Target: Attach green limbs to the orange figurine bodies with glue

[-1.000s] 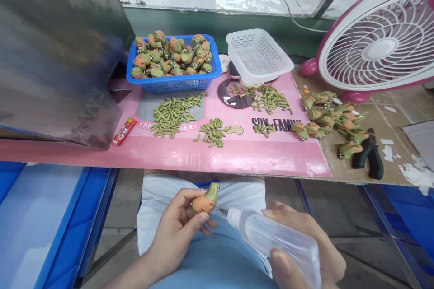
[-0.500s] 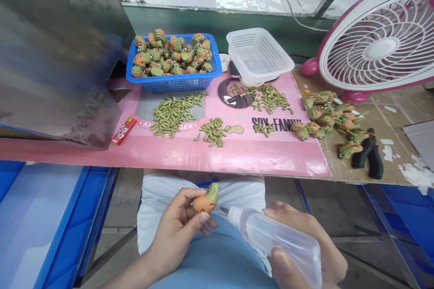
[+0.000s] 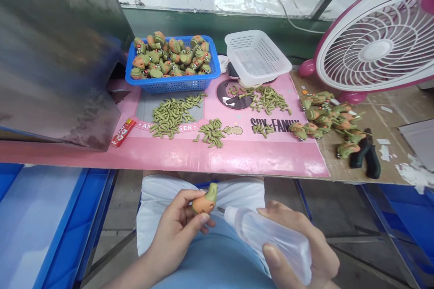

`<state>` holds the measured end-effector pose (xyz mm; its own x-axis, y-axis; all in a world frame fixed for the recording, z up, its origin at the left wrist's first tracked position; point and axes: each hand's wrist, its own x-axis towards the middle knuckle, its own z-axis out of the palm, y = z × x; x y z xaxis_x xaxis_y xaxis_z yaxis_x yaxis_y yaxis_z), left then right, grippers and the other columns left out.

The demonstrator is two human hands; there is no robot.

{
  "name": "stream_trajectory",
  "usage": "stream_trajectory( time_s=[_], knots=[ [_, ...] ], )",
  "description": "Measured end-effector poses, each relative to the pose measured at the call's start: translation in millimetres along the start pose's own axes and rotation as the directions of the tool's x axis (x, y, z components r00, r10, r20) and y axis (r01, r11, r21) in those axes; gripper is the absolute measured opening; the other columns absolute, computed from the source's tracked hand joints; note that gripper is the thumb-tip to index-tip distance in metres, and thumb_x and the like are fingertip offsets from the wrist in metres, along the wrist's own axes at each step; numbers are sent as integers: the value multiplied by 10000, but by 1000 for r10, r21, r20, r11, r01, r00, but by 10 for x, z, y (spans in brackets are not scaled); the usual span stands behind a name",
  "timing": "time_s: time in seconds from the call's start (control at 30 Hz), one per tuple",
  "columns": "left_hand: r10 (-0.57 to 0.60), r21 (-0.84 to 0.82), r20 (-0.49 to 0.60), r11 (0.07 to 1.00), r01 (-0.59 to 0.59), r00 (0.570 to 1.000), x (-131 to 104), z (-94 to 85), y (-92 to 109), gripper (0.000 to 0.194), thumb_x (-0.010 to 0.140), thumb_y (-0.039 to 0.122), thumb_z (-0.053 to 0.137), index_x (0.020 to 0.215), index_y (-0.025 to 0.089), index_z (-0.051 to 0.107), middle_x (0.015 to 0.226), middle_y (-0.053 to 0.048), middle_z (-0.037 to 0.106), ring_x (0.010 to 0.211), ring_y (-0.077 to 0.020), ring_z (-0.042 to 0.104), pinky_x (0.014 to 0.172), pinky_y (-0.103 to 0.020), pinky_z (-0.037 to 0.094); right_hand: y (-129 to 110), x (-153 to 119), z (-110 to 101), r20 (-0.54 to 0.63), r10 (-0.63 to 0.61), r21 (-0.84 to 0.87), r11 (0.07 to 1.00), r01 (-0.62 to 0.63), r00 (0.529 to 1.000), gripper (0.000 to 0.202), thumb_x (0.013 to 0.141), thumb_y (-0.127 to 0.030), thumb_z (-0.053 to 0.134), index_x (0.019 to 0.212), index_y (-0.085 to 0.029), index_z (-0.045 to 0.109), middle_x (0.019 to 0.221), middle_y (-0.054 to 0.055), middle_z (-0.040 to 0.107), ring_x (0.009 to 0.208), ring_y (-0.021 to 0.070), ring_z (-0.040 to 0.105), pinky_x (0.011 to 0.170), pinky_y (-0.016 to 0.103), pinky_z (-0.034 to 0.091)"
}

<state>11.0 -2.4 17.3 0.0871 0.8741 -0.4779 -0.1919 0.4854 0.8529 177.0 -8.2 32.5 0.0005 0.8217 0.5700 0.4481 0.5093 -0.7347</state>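
At far left, a brushed-metal box point(image 3: 61, 54) rose flat-sided beside a glossy surface point(image 3: 169, 158), where a red packet point(image 3: 122, 132) lay near the box's foot. A perforated blue plastic basket point(image 3: 172, 85) sat toward the far edge, heaped with rounded, matte green-and-orange figures. Short, curved green pieces point(image 3: 169, 117) lay loose in front of it.

Beyond the near edge, above the lap, the left hand point(image 3: 172, 232) pinched one smooth, bulbous figure point(image 3: 203, 204) between thumb and fingers, its green neck upright. The right hand point(image 3: 313, 239) gripped a translucent, soft-looking squeeze bottle point(image 3: 252, 229), tilted so its thin dark tip pointed at the figure's orange side. Contact could not be confirmed. The step appeared to be lining up tip and figure; the next move seemed to call for a still left hand and a measured squeeze.

Toward the far edge sat an openwork white basket point(image 3: 257, 61); at right, more figures point(image 3: 325, 117) clustered beside a black-handled tool point(image 3: 372, 162), below a pink-rimmed fan point(image 3: 376, 50).
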Motion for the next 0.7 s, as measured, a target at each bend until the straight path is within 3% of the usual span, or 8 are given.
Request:
stream_trajectory(
  time_s=[0.13, 0.27, 0.4, 0.53, 0.7],
  knots=[
    [36, 70, -16, 997, -35, 999, 32, -50, -14, 203, 680, 246, 679, 862, 210, 598, 703, 0, 695, 568, -155, 637, 516, -259, 498, 5, 44, 20, 44, 41, 43, 998, -43, 998, 152, 830, -281, 482, 911, -163, 532, 587, 14, 549, 439, 129, 518, 383, 236, 421],
    [60, 98, -47, 994, -56, 997, 133, -123, 18, 235, 661, 256, 695, 864, 204, 588, 711, 2, 685, 573, -176, 649, 496, -270, 515, 136, 36, 58, 60, 263, 147, 952, -269, 963, 184, 785, -344, 535, 846, -172, 563, 618, 13, 600, 469, 130, 553, 400, 214, 425],
    [124, 41, -208, 992, -118, 970, 257, -175, 78, 249, 633, 288, 720, 824, 187, 596, 696, 11, 655, 525, -149, 625, 441, -231, 498, 466, -24, 75, 96, 490, 253, 830, -498, 866, 226, 717, -383, 596, 778, -171, 547, 582, -9, 572, 476, 116, 514, 429, 207, 403],
    [147, -12, -248, 988, -154, 958, 326, -204, 118, 258, 622, 292, 730, 812, 180, 596, 701, 18, 642, 514, -133, 617, 429, -216, 492, 836, 41, 100, 60, 611, 300, 743, -598, 789, 314, 662, -325, 661, 859, -194, 456, 612, -21, 591, 535, 125, 544, 501, 224, 428],
    [157, -21, -244, 986, -167, 957, 329, -198, 137, 244, 634, 298, 717, 809, 186, 590, 709, 17, 638, 514, -133, 613, 426, -224, 484, 1166, 222, 215, -6, 635, 264, 746, -611, 772, 424, 625, -354, 679, 910, -216, 396, 916, 90, 654, 825, 201, 622, 726, 353, 472]
  ],
)
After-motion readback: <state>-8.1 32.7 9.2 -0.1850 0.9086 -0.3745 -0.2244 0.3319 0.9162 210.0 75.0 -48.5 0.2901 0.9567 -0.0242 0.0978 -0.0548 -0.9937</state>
